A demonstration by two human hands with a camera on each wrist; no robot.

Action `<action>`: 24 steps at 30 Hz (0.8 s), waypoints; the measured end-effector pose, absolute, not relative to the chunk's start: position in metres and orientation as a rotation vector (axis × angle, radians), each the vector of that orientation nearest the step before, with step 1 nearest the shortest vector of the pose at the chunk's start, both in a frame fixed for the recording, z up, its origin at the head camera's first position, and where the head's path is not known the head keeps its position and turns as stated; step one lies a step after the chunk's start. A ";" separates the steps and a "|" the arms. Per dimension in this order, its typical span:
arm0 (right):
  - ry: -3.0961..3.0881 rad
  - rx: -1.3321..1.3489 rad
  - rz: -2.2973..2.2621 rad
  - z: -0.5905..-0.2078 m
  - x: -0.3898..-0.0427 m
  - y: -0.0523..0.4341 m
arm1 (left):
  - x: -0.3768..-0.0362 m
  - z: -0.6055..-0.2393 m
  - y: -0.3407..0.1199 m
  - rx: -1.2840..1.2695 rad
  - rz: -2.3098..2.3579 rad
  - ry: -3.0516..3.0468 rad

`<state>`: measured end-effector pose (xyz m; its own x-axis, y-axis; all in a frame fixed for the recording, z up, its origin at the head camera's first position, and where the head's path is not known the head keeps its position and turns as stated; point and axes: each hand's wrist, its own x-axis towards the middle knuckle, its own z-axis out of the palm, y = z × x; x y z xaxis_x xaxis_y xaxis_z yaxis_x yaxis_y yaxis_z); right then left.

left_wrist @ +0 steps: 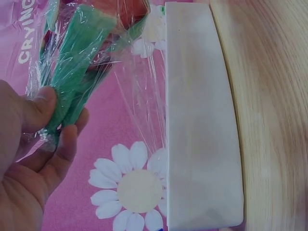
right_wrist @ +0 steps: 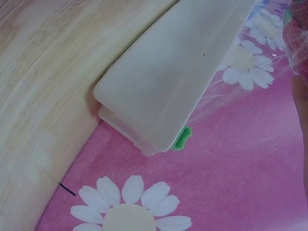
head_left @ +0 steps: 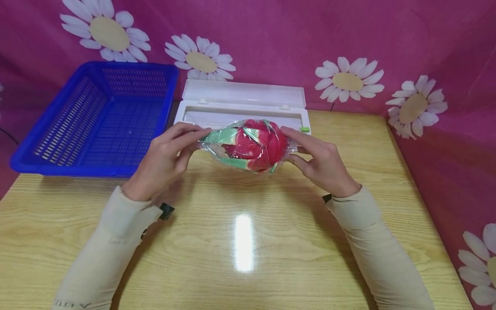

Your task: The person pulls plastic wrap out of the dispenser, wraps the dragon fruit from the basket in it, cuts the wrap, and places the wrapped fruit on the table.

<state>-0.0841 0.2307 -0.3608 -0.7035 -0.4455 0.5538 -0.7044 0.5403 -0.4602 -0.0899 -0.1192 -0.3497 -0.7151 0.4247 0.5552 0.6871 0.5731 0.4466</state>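
Observation:
A red dragon fruit with green scales (head_left: pixel 252 144), wrapped in clear cling film, is held above the wooden table (head_left: pixel 240 241) between both hands. My left hand (head_left: pixel 170 150) pinches the fruit's left end, thumb and fingers on the green tips (left_wrist: pixel 62 103) under the film. My right hand (head_left: pixel 315 159) grips the right end with curled fingers; in the right wrist view only an edge of the wrapped fruit (right_wrist: pixel 298 43) shows. A sheet of film (left_wrist: pixel 139 82) trails from the fruit toward the white cling-film dispenser (head_left: pixel 242 107), which stands open just behind.
A blue plastic basket (head_left: pixel 97 120) sits at the table's far left, beside the dispenser (left_wrist: pixel 202 120). The dispenser (right_wrist: pixel 168 82) has a green slider (right_wrist: pixel 182 138) at its right end. A pink daisy-print cloth (head_left: pixel 271 38) hangs behind and to the right.

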 end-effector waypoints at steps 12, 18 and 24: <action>-2.287 0.966 0.987 -0.358 -0.084 0.230 | -0.087 -0.345 -0.118 -0.889 -0.945 -2.302; -2.289 0.978 0.979 -0.353 -0.082 0.230 | -0.085 -0.341 -0.118 -0.869 -0.965 -2.268; -2.288 0.979 0.955 -0.350 -0.080 0.231 | -0.082 -0.337 -0.117 -0.855 -0.965 -2.269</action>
